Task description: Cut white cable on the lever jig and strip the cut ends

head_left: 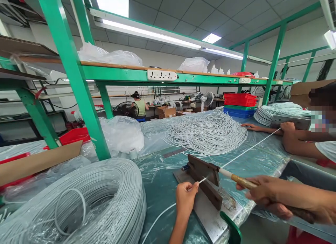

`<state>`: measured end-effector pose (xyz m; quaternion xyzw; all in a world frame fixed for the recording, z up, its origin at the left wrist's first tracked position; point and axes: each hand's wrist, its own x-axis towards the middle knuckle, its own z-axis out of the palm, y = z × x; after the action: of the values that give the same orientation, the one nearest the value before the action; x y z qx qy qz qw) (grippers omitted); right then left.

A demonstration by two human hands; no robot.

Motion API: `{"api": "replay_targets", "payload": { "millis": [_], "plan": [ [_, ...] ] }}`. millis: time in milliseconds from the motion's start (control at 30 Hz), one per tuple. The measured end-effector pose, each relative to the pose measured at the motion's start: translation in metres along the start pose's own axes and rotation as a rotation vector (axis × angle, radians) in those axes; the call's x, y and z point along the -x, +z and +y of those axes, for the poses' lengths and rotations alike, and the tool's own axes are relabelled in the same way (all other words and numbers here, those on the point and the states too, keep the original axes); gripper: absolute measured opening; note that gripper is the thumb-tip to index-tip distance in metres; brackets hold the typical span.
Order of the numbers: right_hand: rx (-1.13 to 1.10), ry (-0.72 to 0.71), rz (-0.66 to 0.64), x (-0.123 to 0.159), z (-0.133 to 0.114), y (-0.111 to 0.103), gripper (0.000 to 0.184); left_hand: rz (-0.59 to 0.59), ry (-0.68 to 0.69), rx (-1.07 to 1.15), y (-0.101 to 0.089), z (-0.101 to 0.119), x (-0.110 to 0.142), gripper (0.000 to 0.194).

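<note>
My left hand point(185, 198) pinches a thin white cable point(160, 211) between thumb and fingers. The cable's front part reaches a bench-mounted metal device point(204, 179) with upright plates on a flat steel base. My right hand point(273, 195) is wrapped round a long lever handle point(243, 181), worn brown with a white section near the plates. Beyond the plates, a taut white cable length point(252, 147) runs to a co-worker's raised hand point(288, 127). Whether both cable lengths are one piece is hidden by the plates.
A large wrapped cable coil point(126, 181) lies at left front. Loose cable loops point(204, 132) spread behind the device. Stacked red and blue trays point(239, 105) stand further back. A green shelf frame point(76, 83) rises at left. The co-worker's other hand point(250, 126) rests on the table.
</note>
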<state>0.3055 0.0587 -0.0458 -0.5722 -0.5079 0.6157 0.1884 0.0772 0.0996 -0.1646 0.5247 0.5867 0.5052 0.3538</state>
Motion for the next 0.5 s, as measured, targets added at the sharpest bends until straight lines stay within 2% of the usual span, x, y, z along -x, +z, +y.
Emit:
{"api": "replay_targets", "payload": {
  "millis": [67,300,500],
  "plan": [
    [0.003,0.007,-0.062,0.002,0.006,0.003,0.028,-0.002,-0.003,0.011,0.0,0.001,0.0,0.043],
    [0.194,-0.137,-0.035,-0.001,0.025,0.002,0.03,-0.004,-0.017,0.042,0.0,0.002,0.002,0.045],
    [0.216,-0.152,-0.007,0.003,0.023,-0.001,0.028,0.011,-0.02,0.048,0.001,0.002,0.003,0.046]
  ]
}}
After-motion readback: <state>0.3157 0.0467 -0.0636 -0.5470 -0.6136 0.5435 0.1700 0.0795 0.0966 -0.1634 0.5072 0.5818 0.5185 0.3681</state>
